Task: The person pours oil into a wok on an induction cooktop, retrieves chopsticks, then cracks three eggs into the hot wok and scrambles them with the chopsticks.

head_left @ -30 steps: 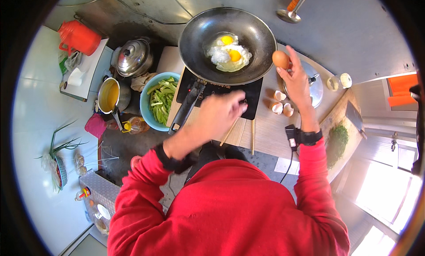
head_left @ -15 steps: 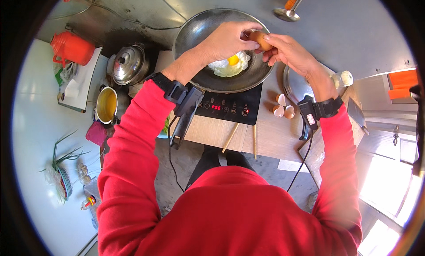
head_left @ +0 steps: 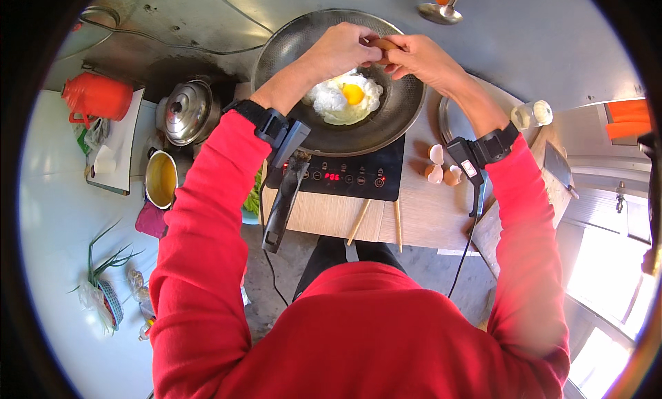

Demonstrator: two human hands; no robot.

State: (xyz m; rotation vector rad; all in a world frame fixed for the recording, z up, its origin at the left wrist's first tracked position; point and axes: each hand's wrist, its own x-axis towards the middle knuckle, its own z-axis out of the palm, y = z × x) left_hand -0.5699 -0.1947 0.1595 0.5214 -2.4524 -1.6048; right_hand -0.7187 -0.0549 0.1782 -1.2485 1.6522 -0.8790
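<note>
Above the far part of a dark wok [head_left: 283, 57], my left hand [head_left: 348, 46] and my right hand [head_left: 420, 57] meet with their fingers around a brown egg [head_left: 383, 46]. Both hands are closed on its shell; fingers hide part of it, and I cannot tell whether it is cracked. In the wok below lies a frying egg [head_left: 345, 99] with a whole yellow yolk and setting white. The wok rests on a black induction cooker [head_left: 365, 171] with lit red digits, its handle [head_left: 283, 213] pointing toward me.
Broken eggshells [head_left: 434, 173] lie right of the cooker, beside a lid. Chopsticks [head_left: 398, 223] stick over the near table edge. To the left stand a lidded steel pot [head_left: 189, 113], a pot of yellow liquid [head_left: 163, 180] and a red jug [head_left: 100, 97]. A ladle [head_left: 441, 13] hangs behind.
My hands have shifted slightly left with the egg, which is now more covered by fingers and looks turned sideways. The view has shifted a little.
</note>
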